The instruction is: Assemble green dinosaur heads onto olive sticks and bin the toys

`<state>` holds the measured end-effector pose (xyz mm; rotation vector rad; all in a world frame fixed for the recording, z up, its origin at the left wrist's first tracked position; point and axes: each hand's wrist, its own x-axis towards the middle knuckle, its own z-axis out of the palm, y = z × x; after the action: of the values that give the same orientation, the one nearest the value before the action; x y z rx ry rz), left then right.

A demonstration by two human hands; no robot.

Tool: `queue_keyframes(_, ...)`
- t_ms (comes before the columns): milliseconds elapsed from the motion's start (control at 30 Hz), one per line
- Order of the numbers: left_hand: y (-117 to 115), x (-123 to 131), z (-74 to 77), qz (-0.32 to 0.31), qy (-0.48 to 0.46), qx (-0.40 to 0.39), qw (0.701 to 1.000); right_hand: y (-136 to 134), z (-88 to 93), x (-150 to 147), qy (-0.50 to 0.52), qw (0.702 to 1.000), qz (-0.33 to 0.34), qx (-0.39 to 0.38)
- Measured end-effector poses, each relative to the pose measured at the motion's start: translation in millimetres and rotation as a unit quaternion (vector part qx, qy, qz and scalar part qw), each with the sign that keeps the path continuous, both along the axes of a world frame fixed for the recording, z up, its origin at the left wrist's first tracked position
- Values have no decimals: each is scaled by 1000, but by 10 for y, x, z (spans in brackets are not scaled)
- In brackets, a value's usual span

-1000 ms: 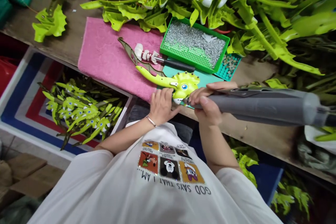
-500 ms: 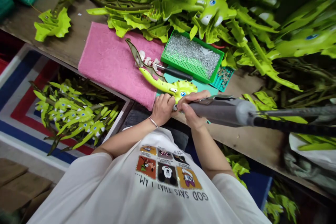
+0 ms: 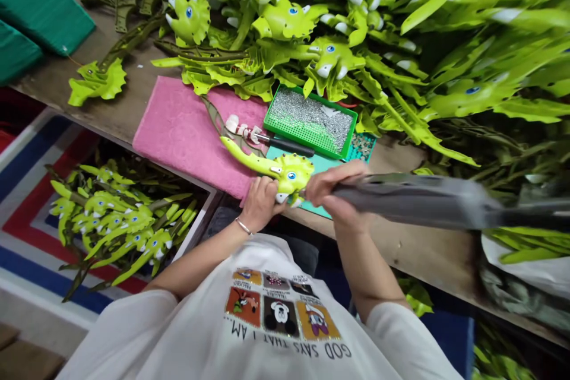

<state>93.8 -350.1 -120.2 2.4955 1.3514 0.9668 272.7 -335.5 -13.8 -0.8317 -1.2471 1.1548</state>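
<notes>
My left hand point(image 3: 260, 202) grips the head end of a lime-green toy dinosaur point(image 3: 280, 171) with a blue eye, lying at the near edge of the bench. My right hand point(image 3: 336, 193) is wrapped round a long grey powered screwdriver point(image 3: 414, 200), whose tip meets the toy's head beside my left fingers. The tool is smeared by motion. The toy's long neck runs back over a pink cloth point(image 3: 187, 130) and a teal mat.
A green tray of small silver screws point(image 3: 312, 116) sits just behind the toy, with a black-handled tool point(image 3: 285, 145) beside it. A big heap of green dinosaur parts point(image 3: 356, 41) fills the back. A box of finished toys point(image 3: 120, 219) stands lower left.
The view has tilted up and back, showing more of the heap. Both hands and the toy have stayed together at the bench edge; the screwdriver has swung slightly.
</notes>
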Motion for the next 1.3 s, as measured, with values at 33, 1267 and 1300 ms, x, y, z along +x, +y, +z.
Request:
queue_keyframes(33,15,-98,30,1,-6,5,1000,75,40,53,15,1000,-19,1)
queue_keyframes(1267,910,-927,811,-116,139,-120,976,1610,-559,268,-43,937,-345,34)
queue_keyframes(1300,901,-951,765,-112,136,-134,975,1602,-555,257,-41,937,-346,34)
